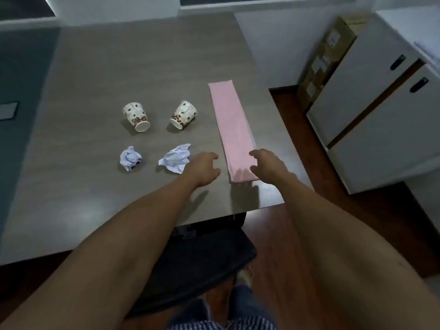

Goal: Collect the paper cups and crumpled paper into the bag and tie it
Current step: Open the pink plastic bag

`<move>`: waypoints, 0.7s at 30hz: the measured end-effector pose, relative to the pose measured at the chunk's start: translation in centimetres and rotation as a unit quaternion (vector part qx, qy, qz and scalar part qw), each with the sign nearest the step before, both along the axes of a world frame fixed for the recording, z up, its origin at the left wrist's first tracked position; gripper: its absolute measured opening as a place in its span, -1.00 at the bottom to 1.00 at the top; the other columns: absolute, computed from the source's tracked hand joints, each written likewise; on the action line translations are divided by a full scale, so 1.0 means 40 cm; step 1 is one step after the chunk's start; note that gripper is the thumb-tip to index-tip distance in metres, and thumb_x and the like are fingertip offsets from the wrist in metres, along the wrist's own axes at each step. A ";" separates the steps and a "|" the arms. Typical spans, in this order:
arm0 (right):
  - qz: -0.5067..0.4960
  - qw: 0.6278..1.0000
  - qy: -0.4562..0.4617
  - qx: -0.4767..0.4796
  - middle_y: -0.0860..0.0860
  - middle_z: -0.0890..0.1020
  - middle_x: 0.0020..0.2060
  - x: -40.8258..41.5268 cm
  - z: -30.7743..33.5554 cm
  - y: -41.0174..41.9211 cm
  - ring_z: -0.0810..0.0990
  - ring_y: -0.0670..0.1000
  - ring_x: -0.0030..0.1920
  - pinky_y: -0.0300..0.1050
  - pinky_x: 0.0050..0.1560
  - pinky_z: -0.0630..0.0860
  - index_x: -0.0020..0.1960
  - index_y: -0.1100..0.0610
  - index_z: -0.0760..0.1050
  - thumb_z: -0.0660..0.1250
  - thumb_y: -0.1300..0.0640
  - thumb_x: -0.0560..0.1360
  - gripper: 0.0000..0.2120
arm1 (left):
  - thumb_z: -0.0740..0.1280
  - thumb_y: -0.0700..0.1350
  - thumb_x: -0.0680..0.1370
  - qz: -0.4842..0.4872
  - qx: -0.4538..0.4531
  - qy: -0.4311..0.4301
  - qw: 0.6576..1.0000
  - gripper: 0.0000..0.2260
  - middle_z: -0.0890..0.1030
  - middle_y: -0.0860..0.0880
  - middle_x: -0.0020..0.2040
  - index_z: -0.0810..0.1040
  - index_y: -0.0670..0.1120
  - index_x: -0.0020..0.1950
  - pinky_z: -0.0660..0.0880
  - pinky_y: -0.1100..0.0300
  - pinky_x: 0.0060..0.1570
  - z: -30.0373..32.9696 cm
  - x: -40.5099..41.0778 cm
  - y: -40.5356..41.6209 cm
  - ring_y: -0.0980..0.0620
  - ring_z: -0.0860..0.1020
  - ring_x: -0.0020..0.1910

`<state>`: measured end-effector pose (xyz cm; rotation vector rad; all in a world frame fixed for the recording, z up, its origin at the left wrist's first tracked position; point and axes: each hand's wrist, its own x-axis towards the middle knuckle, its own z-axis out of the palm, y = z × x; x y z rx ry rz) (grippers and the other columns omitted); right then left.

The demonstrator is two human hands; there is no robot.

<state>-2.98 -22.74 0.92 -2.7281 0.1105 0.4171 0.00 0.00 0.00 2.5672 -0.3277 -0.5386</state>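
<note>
Grey worktop [100, 67] carries two paper cups on their sides, left cup [136, 117] and right cup [183, 114], with two crumpled papers, left paper [130, 157] and right paper [175, 158], nearer. A folded pink bag [232, 129] lies flat to the right. Left hand [202, 169] and right hand [267, 164] hover either side of the bag's near end, each grip loosely spread, holding nothing.

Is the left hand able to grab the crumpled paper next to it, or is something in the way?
Probably yes. The left hand hovers open beside the nearer crumpled paper, with only bare table between them.
</note>
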 end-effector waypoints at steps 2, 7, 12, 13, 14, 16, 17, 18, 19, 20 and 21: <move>0.004 1.000 0.022 -0.006 0.08 0.49 0.40 0.009 -0.036 -0.024 0.52 0.16 0.32 0.13 0.31 0.51 0.49 0.07 0.41 0.37 0.17 0.58 -0.51 | 0.41 -0.02 0.49 0.015 0.000 0.020 1.000 -0.51 0.56 -0.19 0.36 0.52 -0.10 0.41 0.49 -0.05 0.28 -0.036 -0.005 -0.034 -0.17 0.53 0.32; 0.088 0.995 0.006 -0.039 0.09 0.55 0.25 0.007 -0.162 -0.076 0.53 0.15 0.21 0.12 0.23 0.57 0.29 0.11 0.59 0.37 0.20 0.57 -0.70 | 0.38 0.03 0.33 0.070 -0.021 0.062 0.995 -0.71 0.67 -0.11 0.01 0.62 -0.03 0.00 0.56 0.05 -0.02 -0.119 -0.041 -0.111 -0.18 0.61 0.05; 0.135 0.987 -0.070 -0.050 0.09 0.66 0.07 0.029 -0.216 -0.107 0.58 0.13 0.01 0.09 0.04 0.60 0.11 0.13 0.68 0.34 0.29 0.54 -0.78 | 0.40 0.01 0.26 0.145 -0.082 0.076 0.983 -0.80 0.60 0.03 -0.26 0.54 -0.02 -0.17 0.49 0.12 -0.23 -0.163 -0.062 -0.164 -0.13 0.63 -0.14; 0.118 0.990 -0.074 -0.026 0.09 0.67 0.05 0.038 -0.213 -0.108 0.59 0.13 0.00 0.08 0.02 0.60 0.10 0.13 0.68 0.32 0.28 0.55 -0.79 | 0.40 0.04 0.26 0.168 -0.105 0.078 0.977 -0.66 0.65 0.01 -0.16 0.58 -0.01 0.00 0.55 0.12 -0.13 -0.168 -0.061 -0.169 -0.09 0.65 -0.10; 0.088 0.994 -0.070 0.011 0.08 0.68 0.04 0.048 -0.205 -0.104 0.61 0.13 -0.01 0.07 0.02 0.61 0.10 0.14 0.68 0.31 0.25 0.58 -0.80 | 0.42 0.07 0.25 0.192 -0.127 0.081 0.970 -0.50 0.68 -0.01 -0.06 0.55 0.02 0.18 0.58 0.13 -0.05 -0.163 -0.060 -0.175 -0.05 0.65 -0.06; 0.012 0.994 -0.057 0.096 0.06 0.69 -0.03 0.070 -0.170 -0.086 0.63 0.09 -0.06 0.04 0.02 0.61 0.06 0.15 0.67 0.34 0.17 0.60 -0.86 | 0.50 0.06 0.29 0.259 -0.178 0.096 0.944 -0.37 0.66 -0.02 0.05 0.47 0.00 0.33 0.57 0.15 -0.05 -0.146 -0.048 -0.185 -0.01 0.64 -0.04; -0.025 0.989 -0.055 0.137 0.04 0.69 -0.11 0.085 -0.152 -0.075 0.63 0.06 -0.12 0.02 -0.03 0.62 -0.01 0.15 0.67 0.41 0.14 0.57 -0.91 | 0.54 0.01 0.32 0.294 -0.210 0.103 0.927 -0.41 0.66 -0.05 0.07 0.48 -0.03 0.32 0.56 0.16 -0.08 -0.130 -0.035 -0.189 -0.03 0.64 -0.05; -0.059 0.981 -0.052 0.178 0.02 0.68 -0.19 0.100 -0.128 -0.063 0.63 0.05 -0.18 0.00 -0.09 0.63 -0.09 0.16 0.64 0.48 0.13 0.52 -0.90 | 0.55 -0.05 0.34 0.326 -0.247 0.106 0.906 -0.49 0.67 -0.10 0.07 0.52 -0.07 0.25 0.58 0.13 -0.08 -0.111 -0.019 -0.191 -0.07 0.65 -0.05; -0.089 0.970 -0.049 0.222 0.02 0.66 -0.26 0.115 -0.103 -0.054 0.64 0.05 -0.23 -0.01 -0.16 0.64 -0.15 0.17 0.60 0.54 0.12 0.47 -0.84 | 0.55 -0.08 0.33 0.358 -0.285 0.101 0.883 -0.58 0.69 -0.14 0.05 0.56 -0.09 0.15 0.62 0.07 -0.06 -0.091 0.001 -0.188 -0.12 0.67 -0.05; -0.117 0.955 -0.046 0.268 0.04 0.64 -0.29 0.128 -0.075 -0.048 0.66 0.06 -0.24 -0.02 -0.20 0.66 -0.17 0.21 0.56 0.56 0.12 0.44 -0.78 | 0.54 -0.11 0.33 0.383 -0.321 0.090 0.862 -0.65 0.71 -0.16 0.01 0.57 -0.10 0.06 0.65 -0.01 -0.01 -0.069 0.019 -0.183 -0.15 0.69 -0.05; -0.142 0.937 -0.044 0.316 0.07 0.64 -0.28 0.139 -0.046 -0.044 0.68 0.09 -0.22 -0.04 -0.22 0.68 -0.16 0.26 0.54 0.57 0.14 0.44 -0.75 | 0.54 -0.16 0.35 0.399 -0.349 0.079 0.845 -0.70 0.71 -0.16 -0.02 0.56 -0.10 0.02 0.65 -0.05 0.01 -0.048 0.035 -0.176 -0.16 0.70 -0.06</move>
